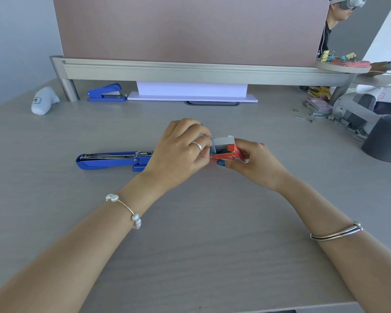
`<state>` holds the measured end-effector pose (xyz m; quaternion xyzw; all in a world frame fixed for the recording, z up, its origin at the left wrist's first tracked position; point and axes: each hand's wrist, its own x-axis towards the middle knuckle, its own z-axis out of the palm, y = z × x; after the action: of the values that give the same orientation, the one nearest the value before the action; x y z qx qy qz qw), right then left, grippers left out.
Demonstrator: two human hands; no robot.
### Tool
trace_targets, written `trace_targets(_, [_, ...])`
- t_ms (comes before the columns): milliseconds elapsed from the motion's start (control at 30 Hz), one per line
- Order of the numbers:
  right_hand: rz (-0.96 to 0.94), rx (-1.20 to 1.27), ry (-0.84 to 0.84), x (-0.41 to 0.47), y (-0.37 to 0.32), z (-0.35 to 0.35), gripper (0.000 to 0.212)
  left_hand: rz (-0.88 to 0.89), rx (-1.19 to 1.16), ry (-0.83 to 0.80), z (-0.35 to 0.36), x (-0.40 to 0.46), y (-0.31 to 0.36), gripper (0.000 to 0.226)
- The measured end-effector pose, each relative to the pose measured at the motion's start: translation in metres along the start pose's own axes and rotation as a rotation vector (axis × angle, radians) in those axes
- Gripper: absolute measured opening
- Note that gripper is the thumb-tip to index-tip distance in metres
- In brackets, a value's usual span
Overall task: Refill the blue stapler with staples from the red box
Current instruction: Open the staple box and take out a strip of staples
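A blue stapler (108, 159) lies flat on the desk, swung fully open, its metal staple channel facing up; its right end is hidden behind my left hand. My right hand (255, 162) holds the small red staple box (231, 152) just above the desk, its white flap open toward the left. The fingertips of my left hand (181, 152) pinch at the box's open end, where dark staples show inside. Whether the fingers grip a staple strip I cannot tell.
A second blue stapler (106, 93) sits closed at the back left, beside a white bottle (43, 100). A lilac stand (192, 93) is under the divider. Loose staple strips (314, 115), a headset (366, 105) and a dark grey cup (385, 141) crowd the right. A person sits behind the divider.
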<state>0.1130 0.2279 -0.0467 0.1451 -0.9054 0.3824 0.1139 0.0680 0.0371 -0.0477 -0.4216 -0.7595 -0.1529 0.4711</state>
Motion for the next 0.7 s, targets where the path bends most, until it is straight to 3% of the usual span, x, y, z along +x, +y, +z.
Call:
trace_targets(167, [-0.012, -0.019, -0.006, 0.0, 0.001, 0.0, 0.03, -0.108, -0.132, -0.156, -0.007, -0.001, 0.001, 0.01])
trace_targets(333, [-0.017, -0.03, -0.017, 0.0, 0.001, 0.001, 0.031, -0.091, -0.154, -0.286, -0.013, -0.003, -0.004, 0.016])
trace_targets(700, [-0.014, -0.021, -0.014, 0.001, 0.002, 0.0, 0.026, -0.142, -0.258, -0.315, -0.017, 0.002, -0.005, 0.021])
